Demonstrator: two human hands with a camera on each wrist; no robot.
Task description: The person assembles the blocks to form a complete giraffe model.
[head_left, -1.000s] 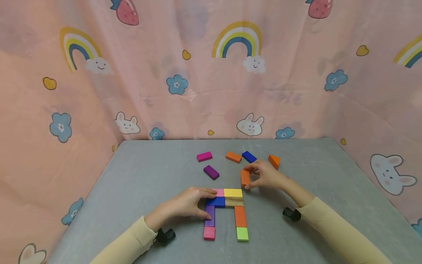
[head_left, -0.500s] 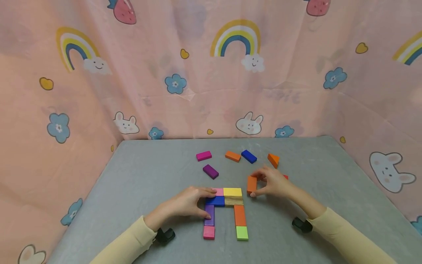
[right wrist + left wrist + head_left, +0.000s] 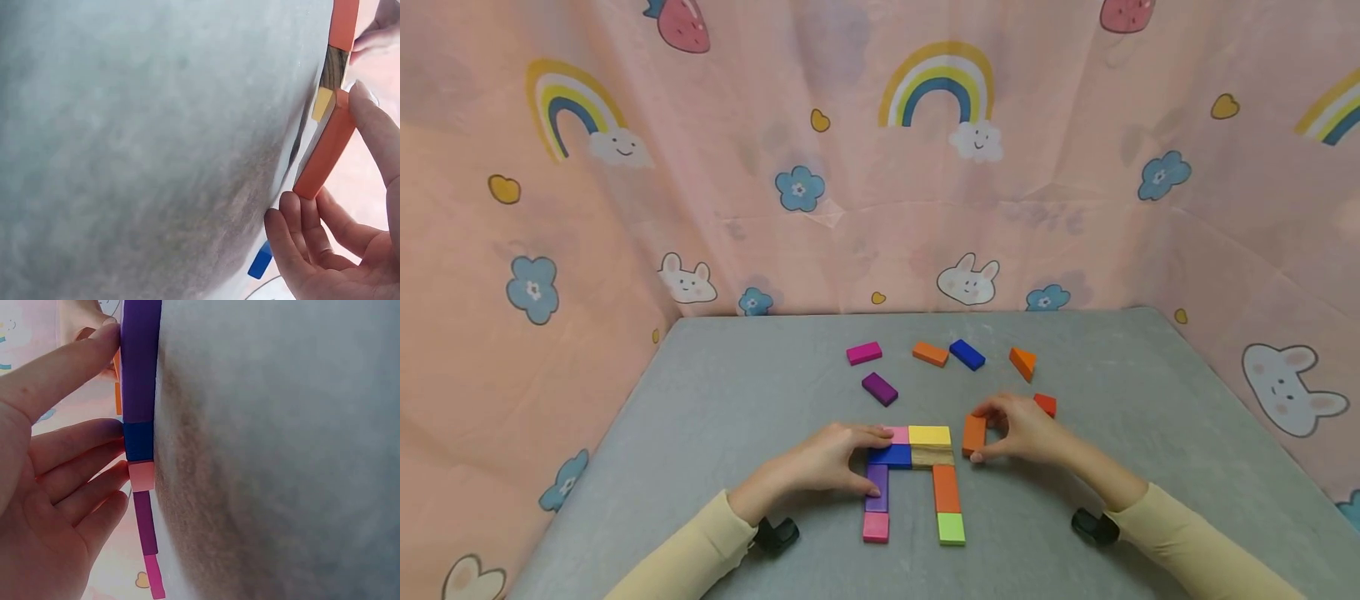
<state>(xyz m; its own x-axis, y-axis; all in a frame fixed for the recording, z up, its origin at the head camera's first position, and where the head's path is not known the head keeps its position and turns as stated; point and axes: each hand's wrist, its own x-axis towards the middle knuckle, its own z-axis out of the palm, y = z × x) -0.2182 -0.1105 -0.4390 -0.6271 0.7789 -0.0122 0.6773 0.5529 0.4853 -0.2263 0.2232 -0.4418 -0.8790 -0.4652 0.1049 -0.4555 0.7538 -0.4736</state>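
Observation:
My right hand (image 3: pixel 1028 429) pinches an orange block (image 3: pixel 974 435) by its two ends, thumb at the near end and fingertips at the far one. In the right wrist view this block (image 3: pixel 328 147) looks tilted above the table. It is just right of a yellow block (image 3: pixel 929 435) and a wood-grain block (image 3: pixel 932 456). My left hand (image 3: pixel 831 462) rests on the flat arrangement's left side, fingers over the pink block (image 3: pixel 901 434) and blue block (image 3: pixel 891 456), thumb on the purple block (image 3: pixel 877 474). Below are a rose block (image 3: pixel 876 527), an orange-red block (image 3: pixel 946 488) and a lime block (image 3: pixel 951 529).
Loose blocks lie at the back of the grey table (image 3: pixel 760 383): magenta (image 3: pixel 864 353), dark purple (image 3: pixel 880 389), orange (image 3: pixel 930 353) and dark blue (image 3: pixel 967 355). An orange triangular block (image 3: pixel 1023 363) and a red block (image 3: pixel 1046 405) sit beyond my right hand. A patterned pink curtain (image 3: pixel 865 242) hangs behind.
My right hand has brought the orange block rightward and toward me, to the right side of the yellow block. The red block behind that hand shows more. My left hand has stayed put.

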